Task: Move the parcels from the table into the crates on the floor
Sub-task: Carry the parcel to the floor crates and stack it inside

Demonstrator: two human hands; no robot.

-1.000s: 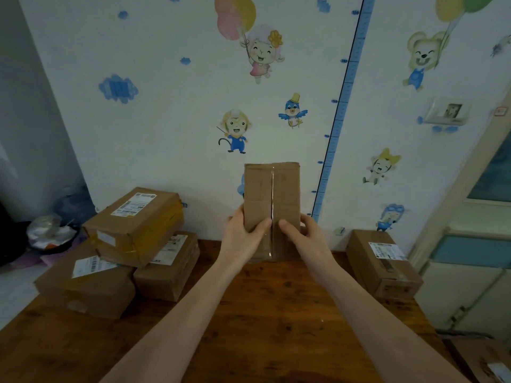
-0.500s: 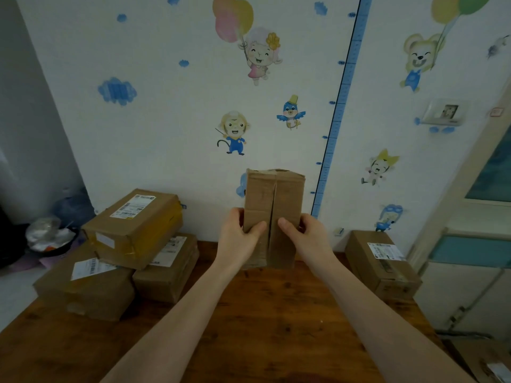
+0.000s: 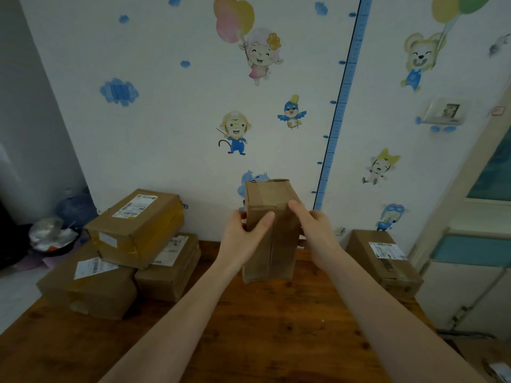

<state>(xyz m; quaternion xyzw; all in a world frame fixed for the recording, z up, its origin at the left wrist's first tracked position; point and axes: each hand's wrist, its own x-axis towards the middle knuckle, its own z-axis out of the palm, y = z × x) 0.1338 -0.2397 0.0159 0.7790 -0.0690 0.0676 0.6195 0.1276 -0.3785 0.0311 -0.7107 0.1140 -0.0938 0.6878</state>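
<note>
A tall brown cardboard parcel [image 3: 272, 244] stands on end above the middle of the wooden table [image 3: 262, 333], tilted a little toward me. My left hand [image 3: 242, 239] grips its left side with the thumb across the front. My right hand [image 3: 315, 233] grips its right side. Three more parcels are stacked at the table's left: one on top [image 3: 138, 228], one under it in front [image 3: 88, 286], one behind [image 3: 171, 266]. Another parcel [image 3: 384, 258] lies at the right edge. No crate is in view.
The table stands against a white wall with cartoon stickers and a blue height chart [image 3: 343, 106]. Bags and clutter [image 3: 52, 233] lie left of the table. A cabinet and door frame [image 3: 470, 258] stand to the right. A cardboard box [image 3: 495, 366] shows at the bottom right.
The parcel in both hands has come down and toward me, tipping so its top shows. My right thumb has shifted higher on its front. The other parcels have not moved.
</note>
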